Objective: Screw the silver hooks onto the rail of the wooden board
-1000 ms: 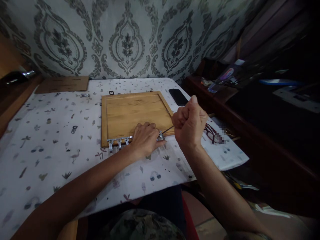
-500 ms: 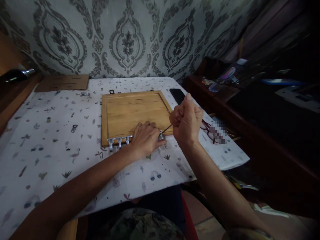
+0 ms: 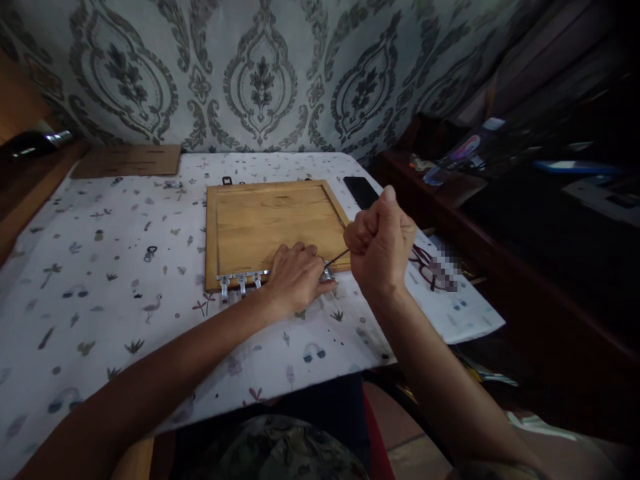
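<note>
A framed wooden board lies flat on the patterned tablecloth. Along its near edge runs a metal hook rail, with several hooks hanging toward me. My left hand is closed over the rail and the board's edge, its thumb stretched along the near side; it covers the middle of the rail. In my right hand, clenched in a fist with the thumb on top, is a screwdriver. Only its thin shaft shows, slanting down to the right end of the rail; the handle is hidden in the fist.
A dark phone lies beyond the board's right corner. Dark red-framed glasses rest near the table's right edge. Flat cardboard lies at the back left. A small dark ring-like piece is left of the board. A clear bottle is at right.
The whole view has shifted slightly, so everything sits a little further right. Both hands keep their holds, and the screwdriver tip stays at the rail's right end.
</note>
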Demonstrator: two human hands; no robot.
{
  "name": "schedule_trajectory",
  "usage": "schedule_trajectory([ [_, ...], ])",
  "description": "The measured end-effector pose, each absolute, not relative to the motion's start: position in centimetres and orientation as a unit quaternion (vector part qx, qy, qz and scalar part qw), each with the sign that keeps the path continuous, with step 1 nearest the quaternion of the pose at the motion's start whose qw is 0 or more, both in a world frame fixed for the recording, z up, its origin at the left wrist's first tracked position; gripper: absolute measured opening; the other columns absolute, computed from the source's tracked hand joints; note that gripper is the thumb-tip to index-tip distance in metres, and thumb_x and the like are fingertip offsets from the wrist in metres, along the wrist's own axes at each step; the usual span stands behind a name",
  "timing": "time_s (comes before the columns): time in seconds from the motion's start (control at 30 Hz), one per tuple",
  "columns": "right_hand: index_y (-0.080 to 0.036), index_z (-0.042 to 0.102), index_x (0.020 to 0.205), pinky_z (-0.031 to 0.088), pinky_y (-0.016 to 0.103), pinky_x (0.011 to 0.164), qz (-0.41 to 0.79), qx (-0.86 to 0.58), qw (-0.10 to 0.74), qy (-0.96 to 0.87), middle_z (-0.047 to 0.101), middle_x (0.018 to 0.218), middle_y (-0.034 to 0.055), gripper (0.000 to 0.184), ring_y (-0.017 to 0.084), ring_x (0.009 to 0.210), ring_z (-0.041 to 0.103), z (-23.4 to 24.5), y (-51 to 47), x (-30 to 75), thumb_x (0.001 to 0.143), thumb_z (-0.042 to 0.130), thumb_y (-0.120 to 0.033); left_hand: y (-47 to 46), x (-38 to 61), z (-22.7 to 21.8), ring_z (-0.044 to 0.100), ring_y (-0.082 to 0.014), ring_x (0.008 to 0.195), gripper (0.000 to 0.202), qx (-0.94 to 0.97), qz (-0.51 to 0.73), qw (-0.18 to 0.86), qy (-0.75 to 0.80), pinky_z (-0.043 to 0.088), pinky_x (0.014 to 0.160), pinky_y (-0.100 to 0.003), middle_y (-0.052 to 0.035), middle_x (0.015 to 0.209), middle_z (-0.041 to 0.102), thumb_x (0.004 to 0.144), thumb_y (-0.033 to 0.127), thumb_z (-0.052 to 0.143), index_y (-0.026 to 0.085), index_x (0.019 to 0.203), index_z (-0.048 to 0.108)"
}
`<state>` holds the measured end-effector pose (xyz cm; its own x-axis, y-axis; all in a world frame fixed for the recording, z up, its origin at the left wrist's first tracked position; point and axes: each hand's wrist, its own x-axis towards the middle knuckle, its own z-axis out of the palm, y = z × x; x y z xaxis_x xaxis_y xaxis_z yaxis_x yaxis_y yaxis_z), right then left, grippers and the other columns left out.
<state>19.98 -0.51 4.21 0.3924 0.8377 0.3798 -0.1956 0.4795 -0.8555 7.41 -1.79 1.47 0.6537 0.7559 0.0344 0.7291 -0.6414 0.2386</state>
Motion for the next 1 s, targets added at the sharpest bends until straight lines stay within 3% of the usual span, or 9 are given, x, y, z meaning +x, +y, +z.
schedule_trajectory([
  [0.37,-0.025,0.031,0.052,0.013,0.028,0.034,0.327,-0.392,0.731,-0.452,0.018,0.047,-0.009,0.058,0.008,0.038,0.016,3.6,-0.6,21.1,0.095,0.062,-0.049,-1.7,7.4,1.6,0.06,-0.0334,0.115,0.039,0.902,0.061,0.123,0.408,0.046,0.092,-0.046,-0.0124,0.114,0.07,0.096,0.052,0.06,0.016,0.102,0.074],
  [1.0,-0.023,0.033,0.049,0.015,0.023,0.033,0.334,-0.4,0.728,-0.447,0.019,0.045,-0.0106,0.063,0.006,0.036,0.017,5.0,-1.2,20.8,0.083,0.074,-0.056,-1.6,7.4,1.2,0.059,-0.0318,0.112,0.038,0.902,0.069,0.132,0.405,0.045,0.091,-0.046,-0.012,0.11,0.068,0.097,0.051,0.058,0.017,0.1,0.073],
])
